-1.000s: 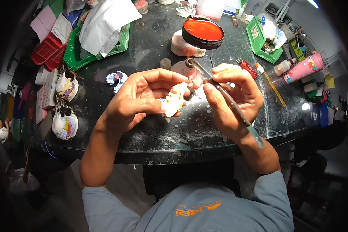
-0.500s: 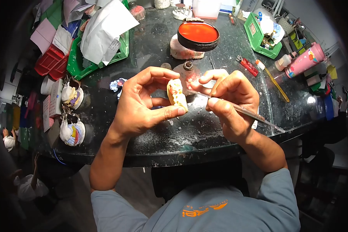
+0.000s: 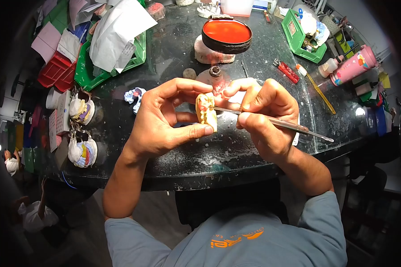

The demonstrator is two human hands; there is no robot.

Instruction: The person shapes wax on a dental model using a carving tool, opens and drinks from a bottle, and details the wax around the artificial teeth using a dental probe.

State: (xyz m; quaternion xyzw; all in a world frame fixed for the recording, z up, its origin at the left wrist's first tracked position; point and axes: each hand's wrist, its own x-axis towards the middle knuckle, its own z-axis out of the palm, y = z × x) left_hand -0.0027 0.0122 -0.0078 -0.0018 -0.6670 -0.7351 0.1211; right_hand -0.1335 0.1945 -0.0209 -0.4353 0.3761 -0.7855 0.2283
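Between the thumb and fingers of my left hand [image 3: 158, 118] is a pale yellow dental model [image 3: 206, 113], held upright with its row of teeth showing. My right hand [image 3: 269, 118] grips a slim wax carving tool [image 3: 276, 121] like a pen. The tool's thin tip meets the right side of the model, and its spoon-shaped far end points out to the lower right. Behind the hands stands a burner [image 3: 215, 73] with a dark nozzle. Past it, a round tin of red wax [image 3: 227, 34] rests on a pinkish-white block [image 3: 205, 53].
Two mounted dental models [image 3: 82, 151] stand at the left. Green bins [image 3: 82, 73] [image 3: 316, 55] sit at the back left and back right. A red utility knife [image 3: 286, 71], a yellow-handled brush [image 3: 318, 91] and a pink bottle [image 3: 354, 66] lie to the right. Crumpled blue-white material [image 3: 133, 95] is beside my left hand.
The tool's tip has moved left and down onto the model, and its far end has swung slightly up and right. The model has turned a little in my left hand.
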